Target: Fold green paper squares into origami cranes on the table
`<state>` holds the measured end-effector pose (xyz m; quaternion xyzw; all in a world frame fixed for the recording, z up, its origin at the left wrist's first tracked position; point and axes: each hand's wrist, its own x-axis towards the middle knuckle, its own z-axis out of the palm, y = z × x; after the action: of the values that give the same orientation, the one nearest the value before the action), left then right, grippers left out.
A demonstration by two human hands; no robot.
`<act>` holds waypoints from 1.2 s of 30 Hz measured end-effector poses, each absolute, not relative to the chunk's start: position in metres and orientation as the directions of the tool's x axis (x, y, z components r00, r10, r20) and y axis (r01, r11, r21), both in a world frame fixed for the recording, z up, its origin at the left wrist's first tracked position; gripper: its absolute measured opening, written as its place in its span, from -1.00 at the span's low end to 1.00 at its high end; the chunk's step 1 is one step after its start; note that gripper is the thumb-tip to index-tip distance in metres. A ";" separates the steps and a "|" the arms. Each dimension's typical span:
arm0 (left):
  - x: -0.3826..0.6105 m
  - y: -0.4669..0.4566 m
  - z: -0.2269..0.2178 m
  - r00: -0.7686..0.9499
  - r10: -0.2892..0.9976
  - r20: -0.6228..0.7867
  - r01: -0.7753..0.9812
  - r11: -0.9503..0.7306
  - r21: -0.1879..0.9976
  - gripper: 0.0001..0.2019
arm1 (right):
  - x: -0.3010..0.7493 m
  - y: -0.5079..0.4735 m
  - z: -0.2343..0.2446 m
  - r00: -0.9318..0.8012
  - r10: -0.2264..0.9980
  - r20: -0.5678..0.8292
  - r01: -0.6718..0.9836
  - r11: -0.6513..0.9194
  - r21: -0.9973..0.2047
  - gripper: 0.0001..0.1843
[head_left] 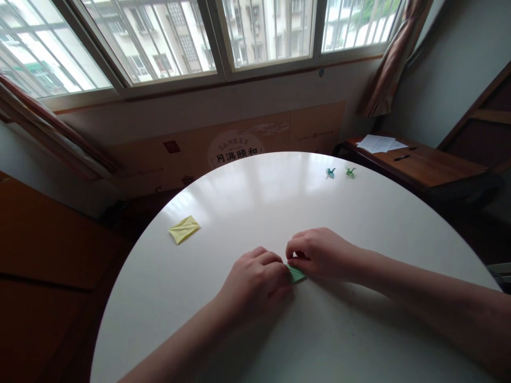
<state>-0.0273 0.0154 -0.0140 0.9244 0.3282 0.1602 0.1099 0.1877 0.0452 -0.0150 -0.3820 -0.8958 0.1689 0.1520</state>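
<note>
A small folded piece of green paper (296, 273) lies on the white round table (239, 207), partly covered by both hands. My left hand (257, 274) rests at its left side with curled fingers closed over it. From the right, my right hand (321, 250) pinches the paper's upper edge between thumb and fingertips. The paper's full shape is hidden under the fingers. Farther left on the table is a creased yellow paper (184, 230), flat and apart from my hands.
Near the table's far edge stand a teal paper crane (330, 173) and a green paper crane (350, 172). Beyond, at the right, a brown wooden table (447, 165) bears white sheets (381, 143). A large printed cardboard (315, 125) leans under the window.
</note>
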 end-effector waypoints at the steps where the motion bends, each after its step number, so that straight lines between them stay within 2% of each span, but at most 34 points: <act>1: -0.026 0.015 -0.014 0.726 0.648 0.229 0.582 -0.757 0.297 -0.97 | 0.188 0.045 -0.014 -0.661 0.738 0.139 0.638 0.649 -0.415 -0.86; 8: -0.023 0.009 -0.010 0.696 0.687 0.210 0.635 -0.725 0.269 -0.91 | 0.189 0.041 -0.005 -0.690 0.716 0.103 0.628 0.664 -0.406 -0.84; 18: -0.020 0.007 -0.015 0.709 0.665 0.235 0.629 -0.747 0.214 -0.87 | 0.200 0.035 0.006 -0.797 0.603 0.039 0.541 0.741 -0.399 -0.89; 25: -0.019 0.007 -0.015 0.691 0.681 0.245 0.637 -0.733 0.240 -0.86 | 0.195 0.033 0.005 -0.783 0.621 0.040 0.564 0.735 -0.376 -0.90; 31: -0.027 0.005 -0.010 0.756 0.624 0.199 0.539 -0.765 0.352 -0.83 | 0.197 0.039 0.002 -0.772 0.636 -0.003 0.559 0.677 -0.478 -0.90; 36: -0.028 0.004 -0.005 0.785 0.602 0.145 0.526 -0.772 0.357 -0.75 | 0.199 0.045 -0.002 -0.754 0.656 -0.032 0.561 0.618 -0.551 -0.90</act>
<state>-0.0284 0.0042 -0.0047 0.9327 0.3025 0.1265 0.1504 0.1987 0.0446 -0.0020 -0.3399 -0.8952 0.2749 0.0865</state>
